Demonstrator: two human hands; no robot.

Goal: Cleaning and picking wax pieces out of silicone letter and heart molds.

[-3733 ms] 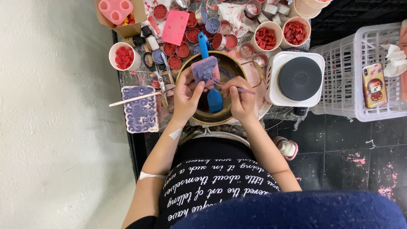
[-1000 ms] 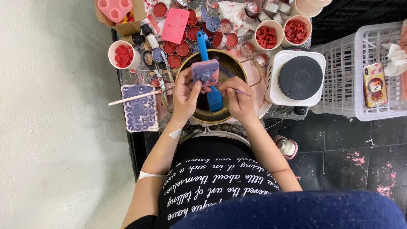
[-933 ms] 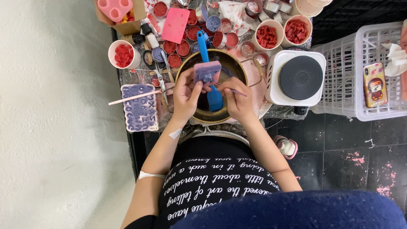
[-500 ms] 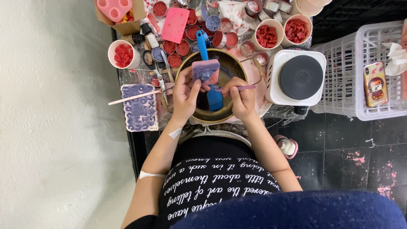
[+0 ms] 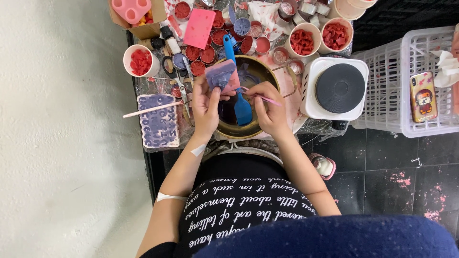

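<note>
Resting in the left hand's grip, a pink-purple mould; right hand pinches a thin stick.

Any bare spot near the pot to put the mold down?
Hardly. The hotplate top, right of the pot, is bare. A narrow foil strip lies between the letter mold and the left hand. Behind the pot, cups and tins crowd. The right hand holds a thin stick.

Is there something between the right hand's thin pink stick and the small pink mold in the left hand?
Nothing visible. The right hand holds the stick, and its tip reaches the mold held by the left hand above the pot.
</note>
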